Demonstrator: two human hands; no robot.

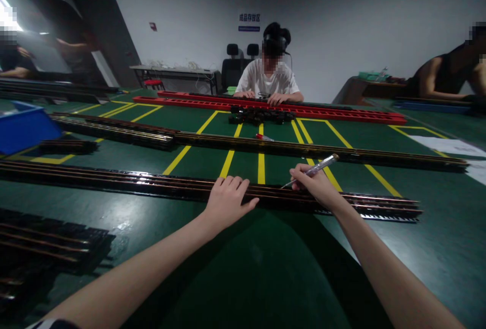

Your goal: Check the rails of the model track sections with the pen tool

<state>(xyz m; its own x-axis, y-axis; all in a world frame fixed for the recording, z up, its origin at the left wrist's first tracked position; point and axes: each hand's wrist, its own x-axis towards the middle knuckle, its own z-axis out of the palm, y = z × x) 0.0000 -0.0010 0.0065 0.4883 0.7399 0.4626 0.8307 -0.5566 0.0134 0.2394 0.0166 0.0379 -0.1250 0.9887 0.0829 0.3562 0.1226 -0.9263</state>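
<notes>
A long black rail (182, 186) with copper-coloured strips along its length lies across the near part of the table. My left hand (228, 198) rests on top of it, fingers laid over towards the far edge and thumb spread to the right. To the right, my right hand (309, 183) is closed around a screwdriver (321, 165) with a clear handle. Its thin shaft slants down to the left, and the tip is at the rail's upper side; whether it touches a screw I cannot tell.
A second long rail (266, 144) lies farther back, with a red-tipped tool (264, 137) beyond it. Red channels (341, 113) and a pile of black parts (261, 115) lie before a seated co-worker (268, 78). More rails (45, 240) and a blue bin (26, 127) are left.
</notes>
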